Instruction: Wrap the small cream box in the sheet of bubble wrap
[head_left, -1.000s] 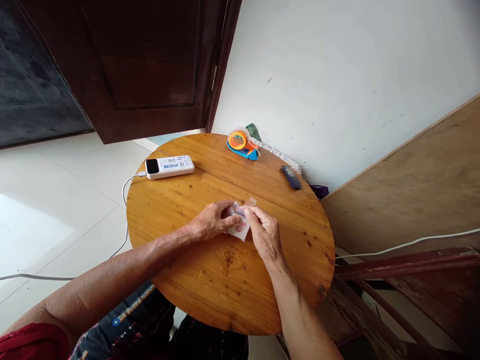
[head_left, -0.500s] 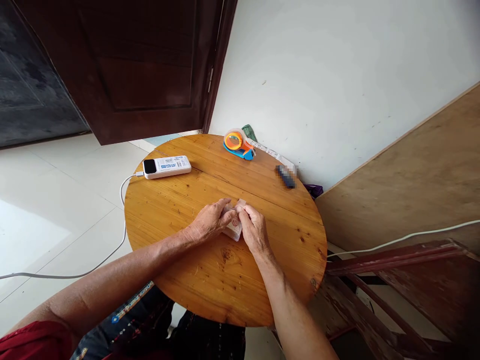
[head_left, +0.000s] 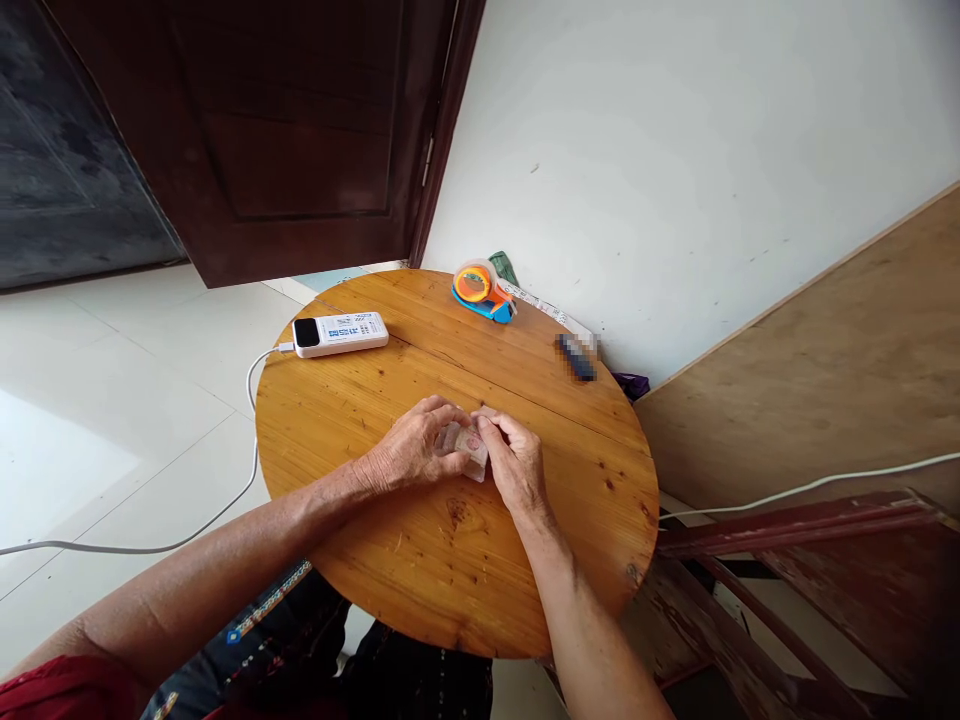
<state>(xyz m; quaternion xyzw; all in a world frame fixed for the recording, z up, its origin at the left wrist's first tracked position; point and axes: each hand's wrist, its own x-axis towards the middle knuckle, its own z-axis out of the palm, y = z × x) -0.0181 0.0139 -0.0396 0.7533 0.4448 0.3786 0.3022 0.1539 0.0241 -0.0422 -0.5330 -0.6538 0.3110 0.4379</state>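
Observation:
Over the middle of the round wooden table, both my hands are at a small, flat clear plastic packet with a pinkish-red mark on it. My left hand holds it from the left, fingers curled over its far side and thumb along its near side. On the right, my right hand pinches its far right edge between thumb and forefinger. A small pale flap shows at those fingertips; whether it is tape or part of the packet I cannot tell. The fingers cover part of the packet.
A white power bank with a plugged-in cable lies at the table's left edge. Along the back are an orange and blue tape dispenser, a printed strip and a blurred dark object. A wall stands behind.
My left thumb has moved off the packet's top down to its near side, and the fingers have spread, uncovering the reddish mark. My right hand keeps its pinch. The view has shifted slightly.

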